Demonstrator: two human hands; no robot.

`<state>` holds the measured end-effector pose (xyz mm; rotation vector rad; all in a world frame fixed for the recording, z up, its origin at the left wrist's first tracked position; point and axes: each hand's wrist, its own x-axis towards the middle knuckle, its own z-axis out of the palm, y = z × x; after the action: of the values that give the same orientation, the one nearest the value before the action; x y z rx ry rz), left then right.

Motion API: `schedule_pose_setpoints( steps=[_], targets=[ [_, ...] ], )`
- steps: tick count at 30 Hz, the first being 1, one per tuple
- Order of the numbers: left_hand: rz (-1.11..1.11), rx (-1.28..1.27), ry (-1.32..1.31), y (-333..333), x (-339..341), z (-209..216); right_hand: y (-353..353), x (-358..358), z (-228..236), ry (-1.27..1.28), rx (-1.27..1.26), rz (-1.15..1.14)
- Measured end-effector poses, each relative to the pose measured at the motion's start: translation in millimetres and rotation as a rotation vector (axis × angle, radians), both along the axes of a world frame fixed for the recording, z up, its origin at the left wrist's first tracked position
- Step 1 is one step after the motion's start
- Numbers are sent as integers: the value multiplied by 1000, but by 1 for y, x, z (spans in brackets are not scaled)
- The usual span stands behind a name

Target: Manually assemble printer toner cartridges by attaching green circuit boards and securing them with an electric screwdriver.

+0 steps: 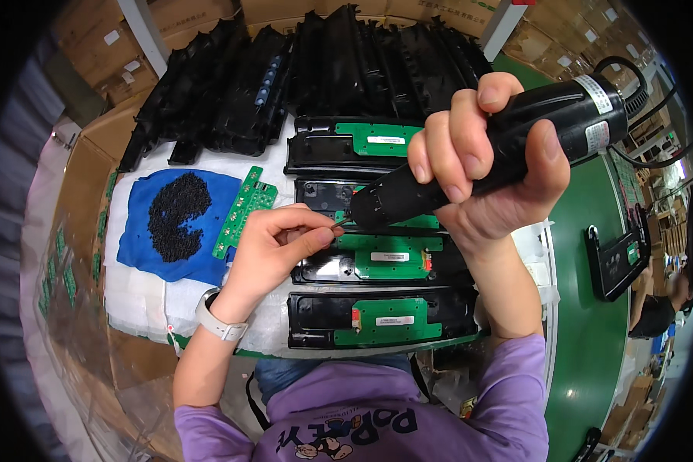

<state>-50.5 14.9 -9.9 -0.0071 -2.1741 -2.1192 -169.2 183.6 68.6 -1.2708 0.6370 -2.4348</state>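
Observation:
My right hand [489,165] is wrapped round a black electric screwdriver [396,189], its nose angled down to the left. At the thin bit [347,220], the fingertips of my left hand [277,239] are pinched together; whatever they hold is too small to make out. Beneath both hands lie several long black plastic housings [460,308] in a column, each fitted with a green circuit board [362,269]. To the left of my left hand is a loose green circuit board [242,209], beside a blue cloth [137,223] bearing a pile of tiny black screws [169,219].
More black housings [331,69] are heaped along the back of the white-covered table [138,289]. At right runs a green surface [585,346] with another housing [616,266] on it. The screwdriver's cable [641,85] loops at upper right. Another person's dark sleeve [651,316] shows at far right.

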Motion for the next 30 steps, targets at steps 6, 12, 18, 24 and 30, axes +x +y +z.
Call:
schedule_pose_setpoints(
  steps=[6, 12, 18, 24, 30],
  targets=[
    [40, 33, 9, 2, 4, -2, -4, 6, -1, 36, 36, 7],
    [59, 9, 30, 2, 5, -7, -5, 13, 1, -34, 61, -30],
    [70, -129, 17, 1, 7, -11, -11, 16, -1, -180, 158, -134],
    [234, -525, 165, -1, 5, -2, -11, 13, -3, -97, 394, -178],
    [257, -263, 55, -5, 9, -9, -17, 21, -13, 120, 612, -211]
  ],
)
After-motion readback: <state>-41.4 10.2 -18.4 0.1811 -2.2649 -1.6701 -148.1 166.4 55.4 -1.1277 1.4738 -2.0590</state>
